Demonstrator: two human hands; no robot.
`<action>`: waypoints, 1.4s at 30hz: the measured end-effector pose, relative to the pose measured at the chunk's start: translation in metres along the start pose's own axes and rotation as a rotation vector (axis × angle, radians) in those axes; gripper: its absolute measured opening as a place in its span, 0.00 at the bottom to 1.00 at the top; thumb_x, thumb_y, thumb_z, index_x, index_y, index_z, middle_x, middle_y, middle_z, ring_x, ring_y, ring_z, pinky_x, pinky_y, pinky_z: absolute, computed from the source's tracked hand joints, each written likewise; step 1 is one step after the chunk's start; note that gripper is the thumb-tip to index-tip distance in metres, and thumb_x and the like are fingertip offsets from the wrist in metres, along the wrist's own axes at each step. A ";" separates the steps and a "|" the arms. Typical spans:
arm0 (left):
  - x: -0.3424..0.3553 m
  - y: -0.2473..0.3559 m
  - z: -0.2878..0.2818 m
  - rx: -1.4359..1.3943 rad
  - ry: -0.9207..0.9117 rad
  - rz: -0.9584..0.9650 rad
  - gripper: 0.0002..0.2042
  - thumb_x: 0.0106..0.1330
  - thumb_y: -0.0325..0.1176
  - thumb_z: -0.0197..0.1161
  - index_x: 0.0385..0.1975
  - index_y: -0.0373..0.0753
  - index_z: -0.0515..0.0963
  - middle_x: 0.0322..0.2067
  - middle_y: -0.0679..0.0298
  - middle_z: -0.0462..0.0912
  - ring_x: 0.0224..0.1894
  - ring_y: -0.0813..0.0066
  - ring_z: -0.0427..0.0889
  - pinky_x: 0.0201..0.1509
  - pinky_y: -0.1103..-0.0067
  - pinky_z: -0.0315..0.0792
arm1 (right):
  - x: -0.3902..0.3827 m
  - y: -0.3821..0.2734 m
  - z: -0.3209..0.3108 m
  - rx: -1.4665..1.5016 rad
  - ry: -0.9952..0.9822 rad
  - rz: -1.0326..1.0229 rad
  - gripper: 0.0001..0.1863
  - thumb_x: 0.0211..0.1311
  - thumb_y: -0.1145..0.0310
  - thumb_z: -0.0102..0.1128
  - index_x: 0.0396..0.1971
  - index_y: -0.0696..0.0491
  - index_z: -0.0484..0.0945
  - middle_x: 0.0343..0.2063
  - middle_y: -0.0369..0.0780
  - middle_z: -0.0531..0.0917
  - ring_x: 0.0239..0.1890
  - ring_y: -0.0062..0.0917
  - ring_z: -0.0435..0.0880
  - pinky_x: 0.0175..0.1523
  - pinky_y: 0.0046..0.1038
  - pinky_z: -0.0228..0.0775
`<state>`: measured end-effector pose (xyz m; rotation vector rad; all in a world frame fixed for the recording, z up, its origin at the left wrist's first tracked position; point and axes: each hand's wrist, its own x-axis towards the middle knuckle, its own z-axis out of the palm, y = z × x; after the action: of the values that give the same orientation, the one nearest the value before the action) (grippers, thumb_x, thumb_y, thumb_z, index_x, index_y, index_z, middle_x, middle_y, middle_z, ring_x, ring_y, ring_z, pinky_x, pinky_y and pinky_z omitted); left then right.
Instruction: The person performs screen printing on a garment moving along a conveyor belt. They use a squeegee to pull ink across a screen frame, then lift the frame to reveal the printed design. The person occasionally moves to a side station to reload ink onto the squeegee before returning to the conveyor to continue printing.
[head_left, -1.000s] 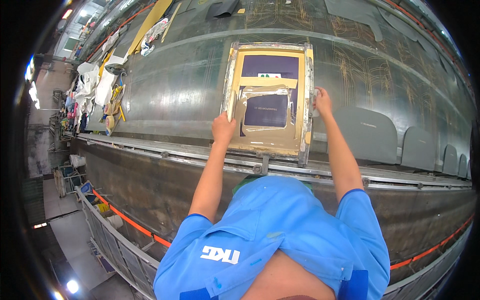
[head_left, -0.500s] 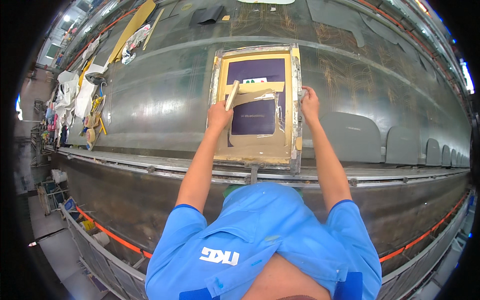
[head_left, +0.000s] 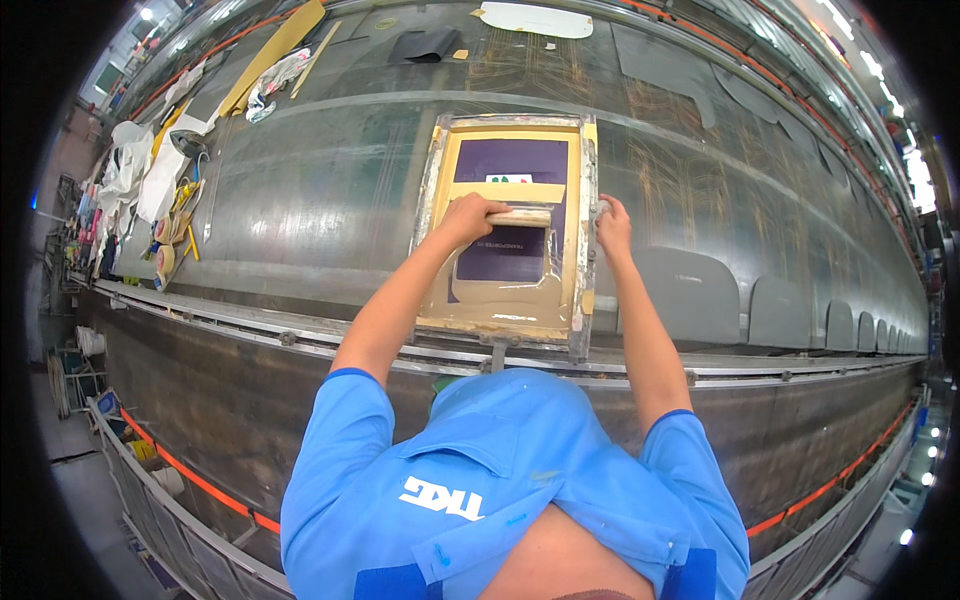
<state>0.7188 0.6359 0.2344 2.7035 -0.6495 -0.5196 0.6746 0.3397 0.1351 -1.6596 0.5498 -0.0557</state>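
A screen-printing frame (head_left: 587, 265) with worn edges lies on the long table in front of me. Inside its tan-taped border is a dark purple window (head_left: 500, 264) with small light lettering, edged by glossy, wet-looking tan patches. My left hand (head_left: 468, 219) is closed round one end of a squeegee (head_left: 527, 216) with a pale handle. The squeegee lies crosswise over the upper part of the window, below a tan strip (head_left: 508, 191). At the frame's right edge, my right hand (head_left: 614, 230) pinches a small greyish piece (head_left: 602, 207), whose kind is unclear.
Grey rounded panels (head_left: 688, 290) lie in a row to the right. Crumpled white sheets (head_left: 130, 180) and tape rolls (head_left: 164, 262) clutter the left end. A metal rail (head_left: 330, 346) runs along the near edge. A white oval panel (head_left: 535, 19) lies at the far side.
The squeegee has swung from nearly upright at the window's left to lying crosswise over it, as my left hand moved right. My right hand stays at the frame's edge. The view has shifted slightly.
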 end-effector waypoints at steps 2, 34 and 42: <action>-0.030 0.000 0.013 0.037 0.089 0.044 0.29 0.48 0.21 0.64 0.53 0.56 0.81 0.47 0.65 0.85 0.46 0.62 0.81 0.50 0.71 0.75 | 0.000 -0.001 0.001 -0.018 0.010 -0.021 0.16 0.70 0.69 0.46 0.53 0.51 0.76 0.20 0.33 0.75 0.17 0.15 0.69 0.21 0.22 0.60; -0.203 -0.005 -0.062 -1.285 0.556 -0.410 0.32 0.69 0.52 0.60 0.61 0.30 0.70 0.55 0.58 0.79 0.55 0.67 0.78 0.58 0.72 0.73 | -0.180 -0.166 -0.072 0.611 0.062 -0.304 0.12 0.75 0.66 0.47 0.50 0.51 0.75 0.19 0.23 0.65 0.19 0.05 0.59 0.21 0.12 0.50; -0.437 -0.176 -0.213 -1.279 0.738 -0.408 0.35 0.72 0.54 0.53 0.71 0.36 0.58 0.67 0.56 0.65 0.67 0.59 0.66 0.70 0.68 0.59 | -0.269 -0.218 0.170 0.727 -0.345 -0.437 0.11 0.75 0.63 0.44 0.52 0.49 0.67 0.19 0.29 0.69 0.18 0.13 0.66 0.24 0.19 0.59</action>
<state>0.5095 1.0421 0.4759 1.5420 0.3742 0.0546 0.5651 0.6125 0.3849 -1.0116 -0.1102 -0.2525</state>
